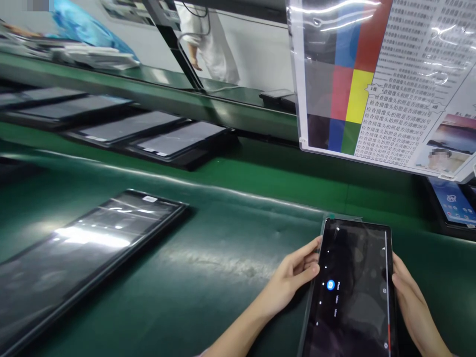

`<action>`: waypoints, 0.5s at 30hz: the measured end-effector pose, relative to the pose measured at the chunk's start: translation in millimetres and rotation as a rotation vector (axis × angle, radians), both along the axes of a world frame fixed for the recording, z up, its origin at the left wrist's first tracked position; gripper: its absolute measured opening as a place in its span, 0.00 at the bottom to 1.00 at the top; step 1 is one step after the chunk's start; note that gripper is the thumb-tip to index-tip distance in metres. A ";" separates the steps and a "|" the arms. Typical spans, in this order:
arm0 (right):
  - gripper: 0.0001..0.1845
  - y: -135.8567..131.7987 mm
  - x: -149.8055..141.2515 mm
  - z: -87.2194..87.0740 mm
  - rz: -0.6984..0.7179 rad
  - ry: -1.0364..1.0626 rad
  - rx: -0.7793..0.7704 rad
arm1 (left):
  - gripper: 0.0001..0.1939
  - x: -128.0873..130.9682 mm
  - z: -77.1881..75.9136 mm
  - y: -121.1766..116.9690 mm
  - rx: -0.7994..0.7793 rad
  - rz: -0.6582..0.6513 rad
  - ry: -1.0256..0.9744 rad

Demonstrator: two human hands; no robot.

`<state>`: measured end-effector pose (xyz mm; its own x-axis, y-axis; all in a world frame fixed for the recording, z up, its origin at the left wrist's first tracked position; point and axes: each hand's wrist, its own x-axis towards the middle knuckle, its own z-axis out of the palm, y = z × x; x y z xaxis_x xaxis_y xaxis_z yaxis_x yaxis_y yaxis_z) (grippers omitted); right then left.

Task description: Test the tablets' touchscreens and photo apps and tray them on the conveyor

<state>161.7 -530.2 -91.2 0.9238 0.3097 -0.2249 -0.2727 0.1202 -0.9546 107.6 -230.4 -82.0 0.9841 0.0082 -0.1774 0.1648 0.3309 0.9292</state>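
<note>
A black tablet (357, 292) is held upright in its long direction at the lower right, its dark screen showing a camera app with a blue shutter button and the words Photo and Video. My left hand (293, 272) grips its left edge, thumb toward the front and fingers curled behind. On the opposite edge my right hand (412, 297) is closed, its fingers partly hidden by the tablet. The tablet's lower end runs out of view. Above it hangs a test chart (386, 84) with colour blocks and rows of printed characters, in a clear sleeve.
Another tablet (92, 258) lies on the green bench (223, 277) at the left. Beyond the bench edge, several tablets in black trays (182, 141) stand on a green belt (260, 173). A lit tablet (453, 201) sits at the far right. A person in white (211, 39) is across the line.
</note>
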 end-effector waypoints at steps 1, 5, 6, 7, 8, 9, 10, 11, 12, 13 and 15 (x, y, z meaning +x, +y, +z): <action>0.32 -1.4 0.3 -2.3 0.001 -0.007 -0.015 | 0.34 -0.4 0.7 -0.4 -0.022 -0.005 0.016; 0.31 1.1 -3.1 -3.9 -0.047 0.006 -0.057 | 0.37 0.8 7.1 -4.0 -0.107 0.017 -0.039; 0.31 4.1 -4.8 -1.8 -0.049 0.008 -0.045 | 0.37 2.6 9.4 -5.3 -0.115 0.032 -0.064; 0.30 7.4 -6.5 0.9 -0.045 0.007 -0.026 | 0.37 5.2 12.1 -6.7 -0.111 0.049 -0.080; 0.30 10.7 -7.9 3.7 -0.040 0.004 -0.003 | 0.36 8.8 14.9 -8.2 -0.092 0.067 -0.082; 0.29 13.5 -8.9 6.0 -0.036 0.005 0.017 | 0.35 13.5 17.8 -9.8 -0.059 0.089 -0.072; 0.29 15.4 -9.4 7.6 -0.037 0.009 0.032 | 0.35 19.1 20.6 -11.5 -0.015 0.110 -0.053; 0.29 16.4 -9.3 8.3 -0.040 0.013 0.034 | 0.34 25.4 23.3 -13.2 0.033 0.130 -0.033; 0.29 16.5 -8.9 8.0 -0.039 0.014 0.024 | 0.34 32.2 25.7 -14.8 0.076 0.149 -0.017; 0.29 15.8 -8.3 6.9 -0.037 0.005 0.001 | 0.34 39.0 27.8 -16.5 0.110 0.166 -0.010; 0.27 13.7 -6.8 3.7 -0.050 -0.099 -0.084 | 0.32 51.2 30.6 -19.3 0.143 0.193 -0.015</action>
<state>154.9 -516.5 -87.4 0.9566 0.2468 -0.1550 -0.1722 0.0497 -0.9838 158.8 -249.7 -51.4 0.9645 0.2200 -0.1463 0.0971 0.2201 0.9706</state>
